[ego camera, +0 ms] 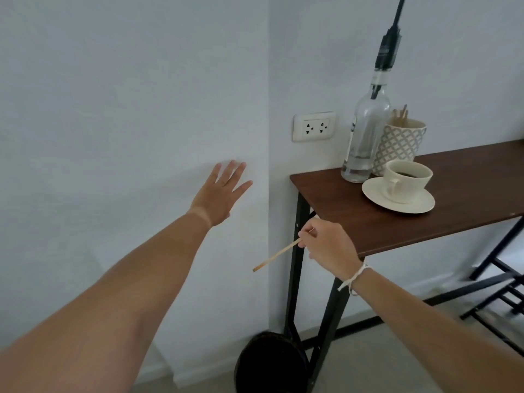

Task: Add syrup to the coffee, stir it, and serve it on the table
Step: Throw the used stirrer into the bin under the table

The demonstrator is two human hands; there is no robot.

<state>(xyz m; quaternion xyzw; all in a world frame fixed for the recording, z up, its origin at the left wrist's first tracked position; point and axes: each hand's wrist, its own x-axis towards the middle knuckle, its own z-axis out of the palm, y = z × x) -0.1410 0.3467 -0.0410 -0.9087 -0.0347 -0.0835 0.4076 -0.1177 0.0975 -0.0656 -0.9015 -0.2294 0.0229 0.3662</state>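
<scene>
Head view: right hand (326, 245) pinches stick (276, 255), left hand (222, 192) spread empty; drop stick squarely over bin (270, 363).

Wooden stir stick (279, 252) between right-hand fingertips (304, 241)

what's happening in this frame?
A person's right hand pinches a thin wooden stir stick below the edge of the dark brown wooden table, above a dark round bin on the floor. The left hand is open, spread toward the white wall. The white cup of black coffee sits on its white saucer beside a clear glass syrup bottle and a patterned mug of sticks.
</scene>
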